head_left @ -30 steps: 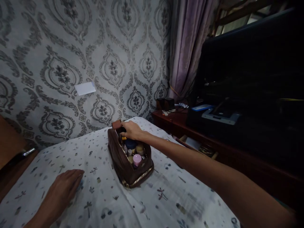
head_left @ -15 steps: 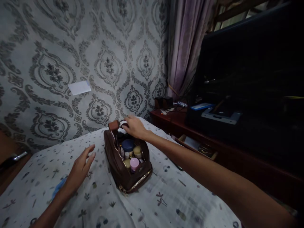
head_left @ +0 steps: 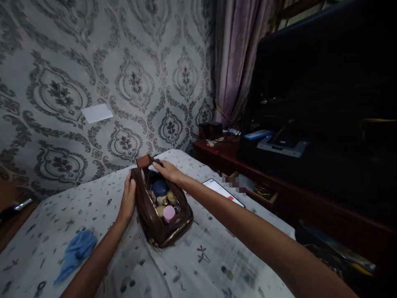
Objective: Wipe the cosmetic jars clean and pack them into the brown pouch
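Note:
A brown cosmetic bag point(head_left: 149, 219) stands unzipped on the bed, packed with small jars and bottles. Inside, a pink-lidded jar point(head_left: 169, 213) lies towards the near end and a dark blue round container point(head_left: 159, 188) towards the far end. My left hand point(head_left: 126, 200) rests against the bag's left side, its fingers stretched out along the leather. At the far right corner my right hand point(head_left: 170, 171) is closed on the bag's upper edge, thumb on the inner side; its other fingertips are partly hidden.
A blue cloth point(head_left: 76, 252) lies crumpled on the patterned bedsheet point(head_left: 130, 269) at left. Behind my right forearm is a lit phone point(head_left: 223, 193). A red-brown desk point(head_left: 223, 154) with an open drawer point(head_left: 263, 194) and a large dark screen point(head_left: 310, 95) stands at right.
My left hand has moved right and forward, from beside the bag onto its left side. My right hand has closed on the bag's far edge. The view has shifted, showing more blue cloth and the phone.

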Demonstrator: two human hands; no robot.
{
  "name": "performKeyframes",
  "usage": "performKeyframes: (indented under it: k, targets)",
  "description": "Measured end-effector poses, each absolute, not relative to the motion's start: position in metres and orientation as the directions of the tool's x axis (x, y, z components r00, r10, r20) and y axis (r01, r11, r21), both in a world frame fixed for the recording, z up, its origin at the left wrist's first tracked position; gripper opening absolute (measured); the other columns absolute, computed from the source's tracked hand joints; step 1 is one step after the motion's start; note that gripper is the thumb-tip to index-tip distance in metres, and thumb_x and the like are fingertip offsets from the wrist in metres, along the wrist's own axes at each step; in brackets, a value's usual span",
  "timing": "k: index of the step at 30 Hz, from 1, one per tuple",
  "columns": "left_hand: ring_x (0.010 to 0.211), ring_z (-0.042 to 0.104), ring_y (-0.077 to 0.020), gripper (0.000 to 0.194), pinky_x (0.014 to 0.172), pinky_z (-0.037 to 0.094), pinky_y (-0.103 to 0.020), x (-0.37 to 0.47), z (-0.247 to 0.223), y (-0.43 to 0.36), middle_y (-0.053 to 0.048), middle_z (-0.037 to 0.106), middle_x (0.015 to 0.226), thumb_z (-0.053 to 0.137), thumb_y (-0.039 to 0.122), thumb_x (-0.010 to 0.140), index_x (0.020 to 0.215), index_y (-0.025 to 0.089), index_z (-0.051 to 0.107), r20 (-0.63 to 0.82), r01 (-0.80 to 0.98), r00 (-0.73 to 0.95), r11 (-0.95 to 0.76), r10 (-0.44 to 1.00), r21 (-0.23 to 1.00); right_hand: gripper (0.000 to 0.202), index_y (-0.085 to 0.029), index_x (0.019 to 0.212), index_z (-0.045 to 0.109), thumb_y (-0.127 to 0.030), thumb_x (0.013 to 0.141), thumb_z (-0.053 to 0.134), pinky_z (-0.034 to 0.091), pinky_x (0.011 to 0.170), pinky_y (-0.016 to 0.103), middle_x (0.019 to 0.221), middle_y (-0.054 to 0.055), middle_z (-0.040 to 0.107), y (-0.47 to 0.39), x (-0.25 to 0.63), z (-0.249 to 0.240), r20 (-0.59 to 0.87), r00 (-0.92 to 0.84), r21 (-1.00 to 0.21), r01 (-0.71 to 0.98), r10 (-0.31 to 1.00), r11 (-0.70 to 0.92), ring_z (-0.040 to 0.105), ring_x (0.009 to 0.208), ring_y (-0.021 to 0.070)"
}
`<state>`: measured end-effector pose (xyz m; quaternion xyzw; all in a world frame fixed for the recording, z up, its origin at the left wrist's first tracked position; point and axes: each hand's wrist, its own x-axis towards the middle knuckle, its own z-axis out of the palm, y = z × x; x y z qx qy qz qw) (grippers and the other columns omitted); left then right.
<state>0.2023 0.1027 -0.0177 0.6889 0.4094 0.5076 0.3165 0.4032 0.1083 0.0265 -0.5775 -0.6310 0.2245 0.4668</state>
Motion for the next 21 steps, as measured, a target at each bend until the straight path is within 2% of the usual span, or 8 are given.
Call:
performKeyframes:
  k: [2,4,7,8,10,14,18,21]
  targets:
    - [0.152,0.028,-0.0253,0.065,0.128,0.016,-0.045,0.2,-0.015,0.086,-0.01,0.036,0.162,0.033,0.064,0.098,0.149,0.024,0.041,0.494,0.272,0.15,-0.516,0.856,0.812,0.046,-0.013,0.108,0.073,-0.052,0.097,0.051,0.049,0.096,0.035,0.107,0.01,0.076,0.109,0.408,0.025,0.299,0.113,-0.855,0.473,0.947,0.214,0.067,0.106,0.0261]
    - [0.153,0.027,-0.0257,0.06,0.127,0.016,-0.046,0.199,-0.011,0.062,-0.009,0.034,0.163,0.035,0.058,0.1,0.151,0.027,0.038,0.6,0.321,0.219,-0.637,0.77,0.7,0.045,-0.014,0.11,0.073,-0.051,0.098,0.05,0.048,0.098,0.034,0.11,0.009,0.075,0.107,0.413,0.022,0.289,0.112,-0.879,0.425,0.951,0.217,0.066,0.109,0.0248]
    - [0.154,0.023,-0.0316,0.062,0.125,0.019,-0.054,0.202,0.0,0.025,-0.011,0.029,0.165,0.049,0.052,0.097,0.153,0.028,0.036,0.7,0.41,0.472,-0.836,0.536,0.363,0.045,-0.016,0.114,0.072,-0.053,0.096,0.053,0.047,0.1,0.033,0.113,0.007,0.075,0.103,0.415,0.018,0.292,0.113,-0.905,0.353,0.95,0.236,0.065,0.111,0.0236]
    - [0.154,0.023,-0.0335,0.061,0.123,0.02,-0.057,0.205,0.004,0.016,-0.012,0.031,0.164,0.054,0.049,0.096,0.151,0.028,0.039,0.691,0.442,0.542,-0.862,0.478,0.25,0.046,-0.016,0.114,0.072,-0.053,0.095,0.054,0.046,0.101,0.033,0.114,0.007,0.075,0.102,0.415,0.016,0.294,0.117,-0.912,0.332,0.949,0.242,0.065,0.111,0.0237]
    - [0.152,0.026,-0.0349,0.05,0.12,0.024,-0.061,0.212,0.011,0.004,-0.013,0.037,0.161,0.054,0.041,0.097,0.145,0.027,0.047,0.654,0.502,0.613,-0.858,0.443,0.111,0.046,-0.016,0.116,0.072,-0.054,0.094,0.056,0.046,0.103,0.034,0.115,0.007,0.074,0.1,0.414,0.015,0.3,0.126,-0.921,0.295,0.946,0.253,0.064,0.113,0.0237]
    - [0.148,0.033,-0.0359,0.032,0.113,0.033,-0.065,0.223,0.017,-0.002,-0.012,0.048,0.153,0.047,0.033,0.1,0.127,0.027,0.063,0.587,0.589,0.636,-0.806,0.501,0.049,0.047,-0.016,0.118,0.071,-0.054,0.095,0.055,0.043,0.107,0.036,0.122,0.008,0.072,0.094,0.411,0.015,0.309,0.144,-0.931,0.249,0.94,0.268,0.061,0.12,0.0247]
    - [0.145,0.036,-0.0357,0.027,0.112,0.033,-0.065,0.224,0.017,-0.002,-0.011,0.055,0.147,0.046,0.029,0.1,0.111,0.025,0.07,0.576,0.599,0.64,-0.8,0.508,0.04,0.051,-0.017,0.125,0.067,-0.055,0.094,0.053,0.038,0.114,0.04,0.129,0.01,0.069,0.073,0.407,0.013,0.323,0.155,-0.93,0.235,0.933,0.283,0.059,0.126,0.0253]
    - [0.143,0.038,-0.0348,0.028,0.113,0.034,-0.064,0.224,0.015,-0.003,-0.011,0.059,0.141,0.045,0.029,0.1,0.111,0.025,0.07,0.586,0.594,0.624,-0.801,0.517,0.073,0.06,-0.017,0.137,0.059,-0.048,0.086,0.067,0.04,0.114,0.04,0.137,0.01,0.064,0.054,0.406,0.005,0.346,0.151,-0.921,0.245,0.926,0.304,0.058,0.128,0.0255]
